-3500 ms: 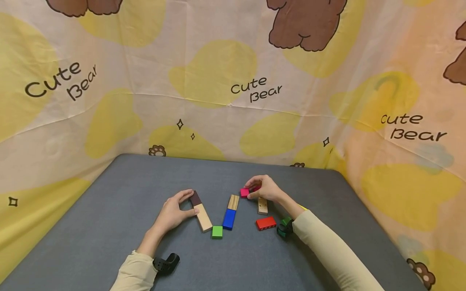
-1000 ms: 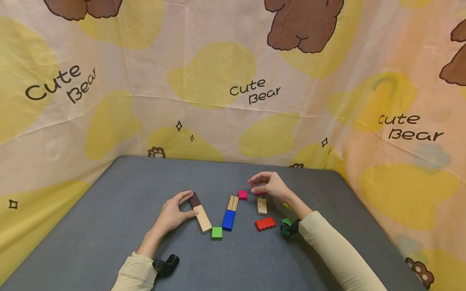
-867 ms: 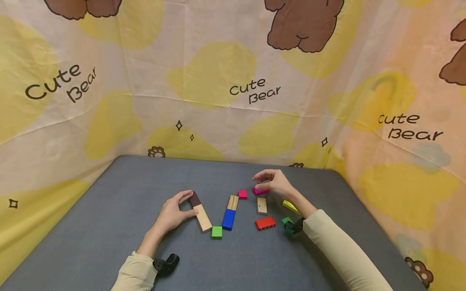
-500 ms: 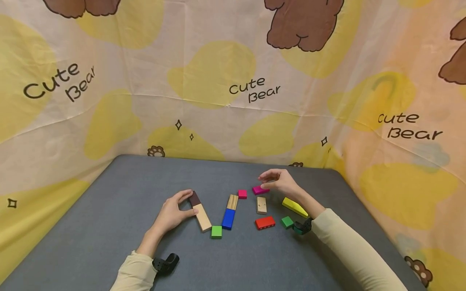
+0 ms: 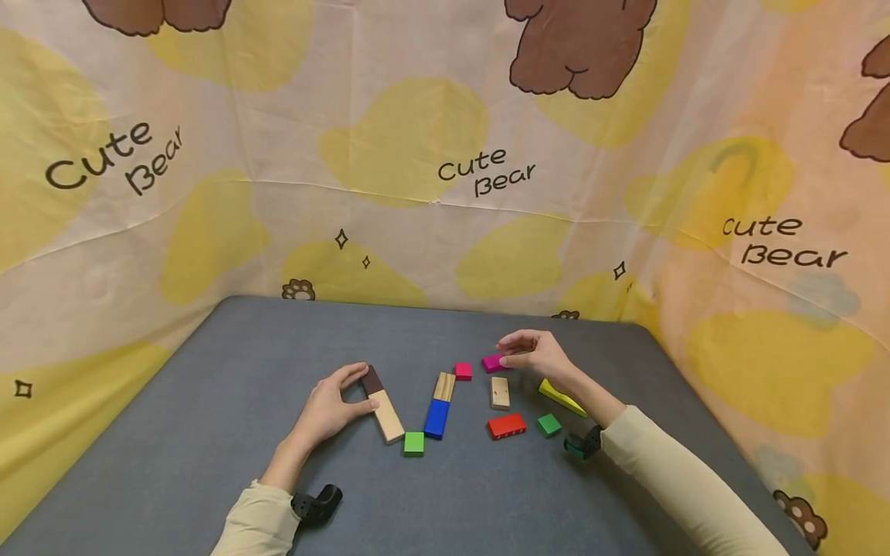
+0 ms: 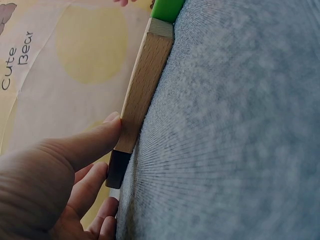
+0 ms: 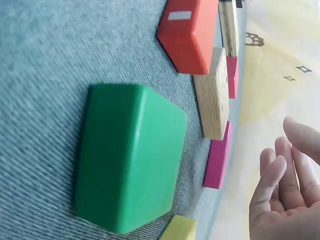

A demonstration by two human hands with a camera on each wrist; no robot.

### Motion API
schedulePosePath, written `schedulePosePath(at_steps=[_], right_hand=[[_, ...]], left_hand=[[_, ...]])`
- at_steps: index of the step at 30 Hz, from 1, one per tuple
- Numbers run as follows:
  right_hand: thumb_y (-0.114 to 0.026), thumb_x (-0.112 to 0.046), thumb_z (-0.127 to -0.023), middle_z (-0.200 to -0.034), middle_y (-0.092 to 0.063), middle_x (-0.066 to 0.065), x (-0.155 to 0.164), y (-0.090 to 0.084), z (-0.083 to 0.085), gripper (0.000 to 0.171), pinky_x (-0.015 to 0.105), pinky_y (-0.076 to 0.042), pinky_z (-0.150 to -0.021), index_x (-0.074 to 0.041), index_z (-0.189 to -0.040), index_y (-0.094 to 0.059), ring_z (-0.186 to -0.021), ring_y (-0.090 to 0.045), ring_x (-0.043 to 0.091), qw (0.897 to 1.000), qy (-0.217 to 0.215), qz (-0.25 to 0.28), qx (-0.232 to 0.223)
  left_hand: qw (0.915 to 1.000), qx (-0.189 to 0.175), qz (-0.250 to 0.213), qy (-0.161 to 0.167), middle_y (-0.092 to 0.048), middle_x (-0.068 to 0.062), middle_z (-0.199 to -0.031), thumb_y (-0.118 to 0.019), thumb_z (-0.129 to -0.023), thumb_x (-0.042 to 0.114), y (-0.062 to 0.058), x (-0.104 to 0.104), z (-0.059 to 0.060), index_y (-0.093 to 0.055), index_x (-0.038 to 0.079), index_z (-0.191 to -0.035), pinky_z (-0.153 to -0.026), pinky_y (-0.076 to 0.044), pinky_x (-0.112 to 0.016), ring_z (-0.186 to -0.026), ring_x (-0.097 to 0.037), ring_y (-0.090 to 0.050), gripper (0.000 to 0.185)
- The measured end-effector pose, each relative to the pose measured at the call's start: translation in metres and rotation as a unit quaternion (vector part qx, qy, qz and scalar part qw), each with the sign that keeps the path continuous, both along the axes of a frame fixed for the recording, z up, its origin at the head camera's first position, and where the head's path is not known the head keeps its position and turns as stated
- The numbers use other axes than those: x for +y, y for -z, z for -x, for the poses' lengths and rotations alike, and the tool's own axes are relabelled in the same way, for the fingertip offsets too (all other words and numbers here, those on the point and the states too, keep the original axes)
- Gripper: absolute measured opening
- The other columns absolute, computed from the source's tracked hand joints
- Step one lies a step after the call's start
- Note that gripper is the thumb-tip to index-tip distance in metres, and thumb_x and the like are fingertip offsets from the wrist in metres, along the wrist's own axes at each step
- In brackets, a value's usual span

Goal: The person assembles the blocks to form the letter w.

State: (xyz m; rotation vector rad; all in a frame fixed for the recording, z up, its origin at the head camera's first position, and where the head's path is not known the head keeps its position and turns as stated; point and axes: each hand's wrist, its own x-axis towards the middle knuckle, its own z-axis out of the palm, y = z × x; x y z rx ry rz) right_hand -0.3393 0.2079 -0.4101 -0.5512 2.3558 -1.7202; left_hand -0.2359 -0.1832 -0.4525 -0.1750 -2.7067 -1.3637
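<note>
While the left hand (image 5: 327,408) rests on the grey desk (image 5: 208,417) with its thumb and fingers curled round the far end of a long pale wooden block (image 5: 385,413), the fingertips touch the dark brown block (image 5: 372,379) that butts against that end. The left wrist view shows the thumb (image 6: 90,142) pressed on the pale block's side and a light green cube (image 6: 167,7) at its near end.

The right hand (image 5: 538,354) hovers at the magenta block (image 5: 492,363), fingers loosely bent and spread apart; whether the fingertips touch the block cannot be told. In the right wrist view its fingers (image 7: 275,185) stand apart from the magenta block (image 7: 218,157) and hold nothing.

Just left of the magenta block lies a small pink cube (image 5: 463,371). Nearer the person sit a short wooden block (image 5: 499,392), a red block (image 5: 506,425) and a dark green cube (image 5: 548,424). A yellow wedge (image 5: 559,396) lies under the right forearm. Between the hands a striped wooden block (image 5: 444,386) joins a blue block (image 5: 436,418), with the light green cube (image 5: 413,443) beside it. A bear-printed cloth (image 5: 445,177) backs the desk.
</note>
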Motion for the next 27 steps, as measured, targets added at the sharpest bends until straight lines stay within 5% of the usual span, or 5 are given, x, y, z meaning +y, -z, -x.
schedulePosePath(at_steps=[4, 9, 17, 27], right_hand=[[-0.075, -0.001, -0.086, -0.119, -0.064, 0.026, -0.002, -0.008, -0.011, 0.037, 0.029, -0.054, -0.082, 0.009, -0.12, -0.064, -0.107, -0.059, 0.041, 1.0, 0.012, 0.001, -0.01], [-0.074, 0.0, -0.087, -0.12, -0.062, 0.028, -0.006, -0.023, -0.028, 0.038, 0.044, -0.053, -0.083, 0.011, -0.121, -0.062, -0.106, -0.058, 0.041, 1.0, 0.015, -0.001, -0.008], [-0.075, -0.001, -0.086, -0.127, -0.059, 0.028, 0.002, -0.003, -0.016, 0.043, 0.055, -0.049, -0.087, 0.008, -0.126, -0.061, -0.111, -0.058, 0.039, 1.0, 0.013, 0.005, -0.015], [-0.08, -0.01, -0.083, -0.126, -0.062, 0.022, 0.003, 0.003, -0.022, 0.045, 0.046, -0.052, -0.086, 0.001, -0.124, -0.066, -0.114, -0.058, 0.038, 1.0, 0.014, 0.016, -0.01]], left_hand=[[1.0, -0.007, 0.003, -0.001, -0.055, -0.007, -0.14, -0.081, -0.084, 0.026, 0.0, 0.0, 0.001, -0.047, 0.009, -0.147, -0.108, -0.018, -0.063, -0.14, -0.043, -0.025, 0.073], [1.0, -0.006, 0.004, -0.001, -0.054, -0.008, -0.141, -0.08, -0.084, 0.025, 0.0, 0.0, 0.002, -0.046, 0.009, -0.147, -0.109, -0.017, -0.063, -0.14, -0.043, -0.024, 0.073], [1.0, -0.002, 0.004, -0.002, -0.055, -0.008, -0.14, -0.081, -0.084, 0.025, 0.0, -0.001, 0.001, -0.047, 0.008, -0.147, -0.109, -0.017, -0.062, -0.14, -0.043, -0.025, 0.073], [1.0, 0.004, 0.002, -0.001, -0.056, -0.008, -0.139, -0.081, -0.083, 0.026, -0.001, -0.001, 0.0, -0.047, 0.007, -0.146, -0.11, -0.017, -0.061, -0.14, -0.042, -0.027, 0.074]])
